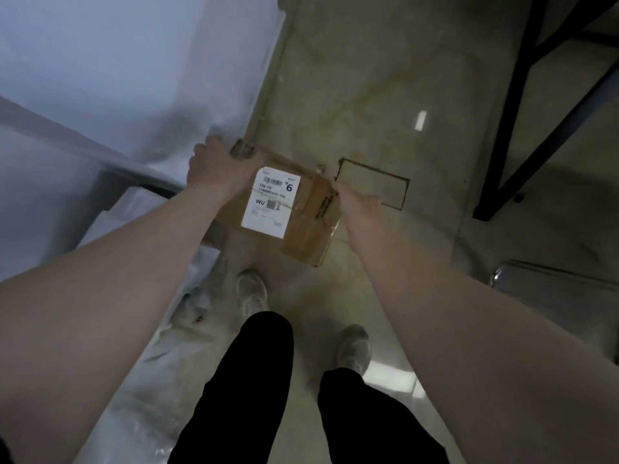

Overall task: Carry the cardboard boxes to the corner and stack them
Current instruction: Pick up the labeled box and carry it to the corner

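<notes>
A brown cardboard box (301,212) with a white shipping label on top hangs in front of me above the floor, slightly tilted. My left hand (214,165) grips its far left corner, fingers curled over the edge. On the box's right side my right hand (355,205) holds it, its fingers mostly hidden behind the cardboard. Both arms are stretched out forward. No other cardboard box is in view.
A white wall (117,78) runs along the left, with crumpled plastic wrapping (174,289) on the floor below it. A black metal frame (522,122) stands at the upper right. A rectangular floor hatch (375,182) lies just beyond the box. My feet stand on glossy tile.
</notes>
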The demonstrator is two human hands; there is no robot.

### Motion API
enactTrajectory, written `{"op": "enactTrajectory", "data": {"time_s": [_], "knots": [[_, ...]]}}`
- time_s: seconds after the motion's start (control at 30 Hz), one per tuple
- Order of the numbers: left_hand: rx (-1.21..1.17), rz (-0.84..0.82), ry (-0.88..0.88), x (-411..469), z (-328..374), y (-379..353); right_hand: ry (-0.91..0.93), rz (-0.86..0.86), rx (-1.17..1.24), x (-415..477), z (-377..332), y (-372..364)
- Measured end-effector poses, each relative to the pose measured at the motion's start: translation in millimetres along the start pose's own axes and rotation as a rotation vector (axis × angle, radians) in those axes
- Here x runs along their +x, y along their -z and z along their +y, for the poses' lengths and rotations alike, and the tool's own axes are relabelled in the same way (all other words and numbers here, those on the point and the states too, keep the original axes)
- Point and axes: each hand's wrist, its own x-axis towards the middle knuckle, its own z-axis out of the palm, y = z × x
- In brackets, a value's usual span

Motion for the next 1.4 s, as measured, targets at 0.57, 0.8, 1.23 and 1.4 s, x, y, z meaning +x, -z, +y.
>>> {"op": "enactTrajectory", "data": {"time_s": [0.57, 0.8, 1.23, 1.4], "knots": [[0.151, 0.109, 0.061, 94.5, -55.3, -71.7, -0.108, 0.094, 0.116, 107.8, 59.0, -71.1], [0.007, 0.195, 0.063, 7.9, -22.9, -2.0, 0.068, 0.063, 0.012, 17.1, 5.6, -20.2], [-0.348, 0.459, 0.31, -316.2, -13.9, 155.7, 0.444, -0.176, -0.344, -273.2, -58.3, 83.5], [-0.417, 0.59, 0.379, -437.0, -45.9, 217.2, 0.606, -0.28, -0.483, -376.1, -57.8, 79.7]]}}
